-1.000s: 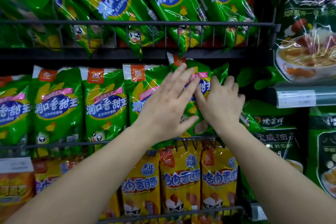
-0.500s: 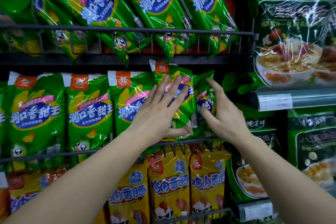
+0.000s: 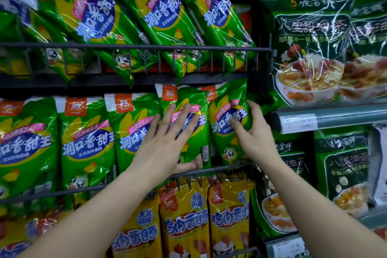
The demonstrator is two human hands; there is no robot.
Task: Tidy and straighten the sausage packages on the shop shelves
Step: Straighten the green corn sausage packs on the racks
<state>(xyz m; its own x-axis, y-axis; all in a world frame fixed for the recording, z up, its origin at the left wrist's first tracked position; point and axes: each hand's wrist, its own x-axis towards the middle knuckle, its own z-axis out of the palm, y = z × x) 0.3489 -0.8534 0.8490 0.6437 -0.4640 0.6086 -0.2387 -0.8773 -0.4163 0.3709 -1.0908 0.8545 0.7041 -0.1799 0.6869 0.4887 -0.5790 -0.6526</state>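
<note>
Where a second ago both hands crowded over a single slanted pack at the right end of the middle shelf (image 3: 83,189), two packs now stand side by side there. The fourth green sausage pack (image 3: 200,138) is nearly upright, and the end pack (image 3: 225,115), which was tucked behind it, has been drawn out so that its blue label faces forward. It leans a little to the right and touches its neighbour. This end of the row looks almost squared with the three straight packs to the left, so probably only a small nudge upright is left here. The left grip (image 3: 165,146) is released: its fingers are spread flat on the face of the fourth pack and the thumb is low, near the wire rail, steadying the pack rather than clasping it. The right grip (image 3: 255,138) is half closed and grasps the end pack, with the thumb pressed on the label and the index finger reaching up its right edge. The upper-shelf packs (image 3: 163,16) lie slanted and look due for straightening. The yellow packs (image 3: 184,222) below hang tidy.
</note>
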